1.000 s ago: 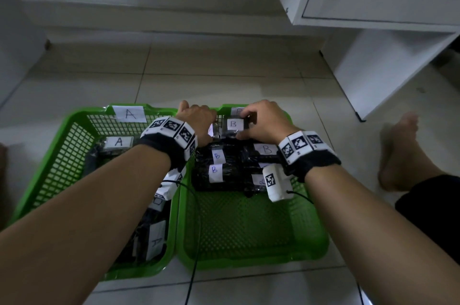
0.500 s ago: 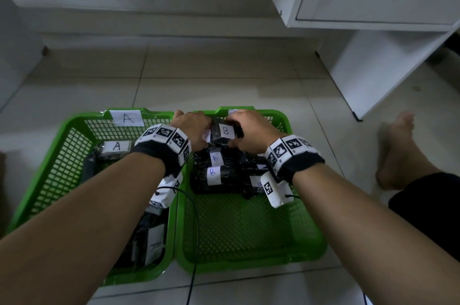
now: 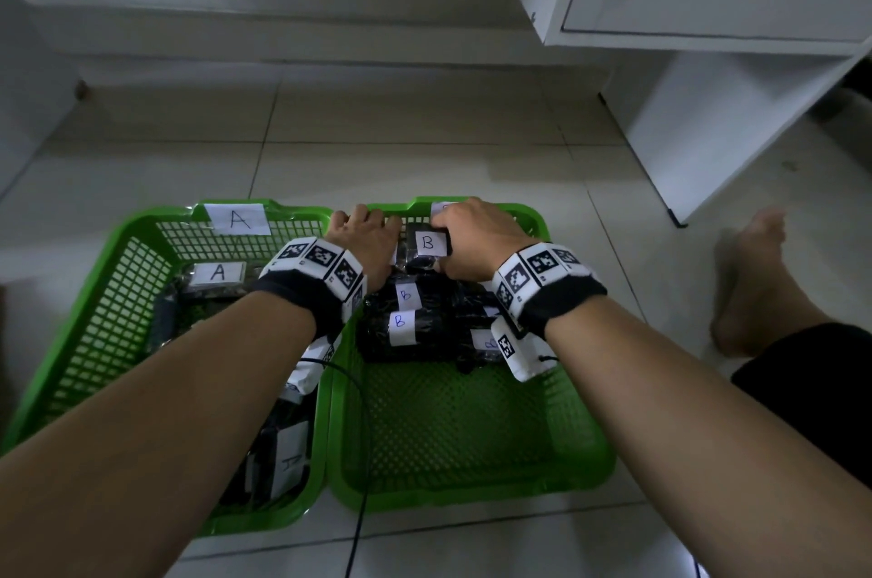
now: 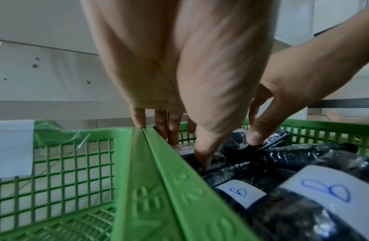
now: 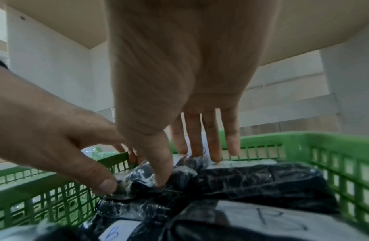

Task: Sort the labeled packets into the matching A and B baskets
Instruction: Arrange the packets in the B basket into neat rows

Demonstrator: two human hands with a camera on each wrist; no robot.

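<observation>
The packet in hand (image 3: 427,249) is a dark bundle sealed in clear, crinkled film, with a white paper label reading "B" in black. It sits at the far end of the right-hand basket (image 3: 585,445), toward 12 o'clock, on top of or against the other packets there. Judging by the creased wrap and the way it dents under the thumbs, it is probably light and soft, with a slick skin that could slide; pinching it across its narrow ends, clear of the label, looks the surest hold. The right hand (image 3: 476,242) curls over the packet's 3 o'clock side, thumb pressed into the film and fingers reaching past it to the basket's far wall. The left hand (image 3: 365,237) is at its 9 o'clock side, thumb pushed down into the wrapped pile and fingers extended over the far rim; whether it actually grips this packet or only steadies it I cannot tell. Toward 6 o'clock from it lie more film-wrapped packets (image 3: 410,327), their labels marked "B" in blue. The left-hand basket (image 3: 122,294) carries a taped sheet reading "A" on its far wall and holds a packet labelled "A" (image 3: 217,273). Raised lettering runs along the green rims in the left wrist view but is not legible. Both baskets stand on the tiled floor (image 3: 424,162).
</observation>
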